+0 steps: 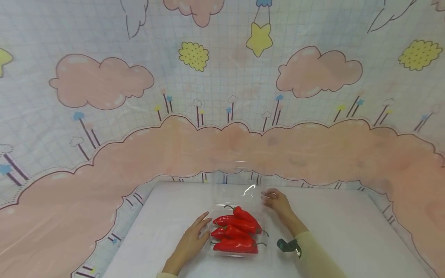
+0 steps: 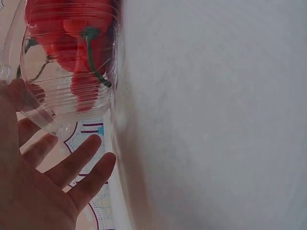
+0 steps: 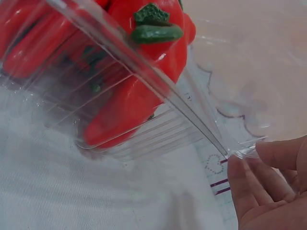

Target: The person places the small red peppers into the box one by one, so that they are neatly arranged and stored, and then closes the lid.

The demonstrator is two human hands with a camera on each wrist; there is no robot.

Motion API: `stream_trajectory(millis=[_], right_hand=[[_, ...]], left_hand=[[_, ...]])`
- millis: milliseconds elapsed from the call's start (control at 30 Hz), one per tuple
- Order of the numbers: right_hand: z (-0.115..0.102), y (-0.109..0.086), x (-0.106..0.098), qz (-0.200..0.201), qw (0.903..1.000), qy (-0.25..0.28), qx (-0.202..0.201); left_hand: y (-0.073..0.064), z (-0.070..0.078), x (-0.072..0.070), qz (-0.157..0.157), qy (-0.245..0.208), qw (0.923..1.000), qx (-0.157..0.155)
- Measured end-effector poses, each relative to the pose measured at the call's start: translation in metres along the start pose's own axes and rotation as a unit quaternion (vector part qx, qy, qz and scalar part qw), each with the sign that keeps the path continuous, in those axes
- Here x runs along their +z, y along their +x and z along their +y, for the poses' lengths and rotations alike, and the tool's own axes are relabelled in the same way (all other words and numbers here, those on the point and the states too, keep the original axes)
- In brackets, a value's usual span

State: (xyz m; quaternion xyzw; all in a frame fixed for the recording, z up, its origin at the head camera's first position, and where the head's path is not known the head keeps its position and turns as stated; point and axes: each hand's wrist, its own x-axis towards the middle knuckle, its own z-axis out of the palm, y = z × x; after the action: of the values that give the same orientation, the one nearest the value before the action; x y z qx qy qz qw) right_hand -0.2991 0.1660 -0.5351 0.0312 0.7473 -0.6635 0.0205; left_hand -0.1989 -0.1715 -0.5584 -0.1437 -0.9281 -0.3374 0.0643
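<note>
A clear plastic clamshell container [image 1: 240,255] holds several red peppers [image 1: 236,245] with green stems. Its transparent lid [image 1: 229,191] stands raised at the far side. At the container's left side is my left hand [image 1: 192,240], its fingers spread and fairly straight. The left wrist view shows this hand [image 2: 53,177] against the container's rim [image 2: 36,117]; the thumb is partly seen through plastic. My right hand [image 1: 278,202] is at the lid's right edge. In the right wrist view, its thumb and forefinger [image 3: 237,179] pinch clear plastic near the container's far right corner.
The container stands on a white table [image 1: 167,216]. Behind the table hangs a patterned cloth [image 1: 222,146] with clouds and stars. A dark green strap-like object [image 1: 287,245] sits at the right wrist, beside the sleeve [image 1: 314,251].
</note>
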Motion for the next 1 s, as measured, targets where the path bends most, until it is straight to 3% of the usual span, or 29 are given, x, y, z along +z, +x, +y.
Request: stream_trajectory(millis=[200,533,733,867,1000], right_hand=[[-0.005,-0.004,-0.002,-0.005,0.9993,-0.035,-0.011],[-0.006,-0.010,-0.002,0.004,0.9994,-0.028,-0.019],[-0.010,-0.013,-0.002,0.007,0.9992,-0.034,-0.023],[-0.012,-0.015,-0.002,0.005,0.9987,-0.041,-0.030],[-0.013,-0.017,-0.004,0.003,0.9980,-0.049,-0.039]], left_hand=[[0.001,0.001,-0.001,0.001,0.001,1.0000,-0.001],[-0.001,0.004,-0.004,0.014,0.002,0.9999,0.004],[0.007,0.007,-0.012,0.078,-0.003,0.9970,0.001],[0.015,0.011,-0.027,0.124,-0.011,0.9921,0.007],[0.025,0.020,-0.045,0.144,-0.037,0.9888,0.014]])
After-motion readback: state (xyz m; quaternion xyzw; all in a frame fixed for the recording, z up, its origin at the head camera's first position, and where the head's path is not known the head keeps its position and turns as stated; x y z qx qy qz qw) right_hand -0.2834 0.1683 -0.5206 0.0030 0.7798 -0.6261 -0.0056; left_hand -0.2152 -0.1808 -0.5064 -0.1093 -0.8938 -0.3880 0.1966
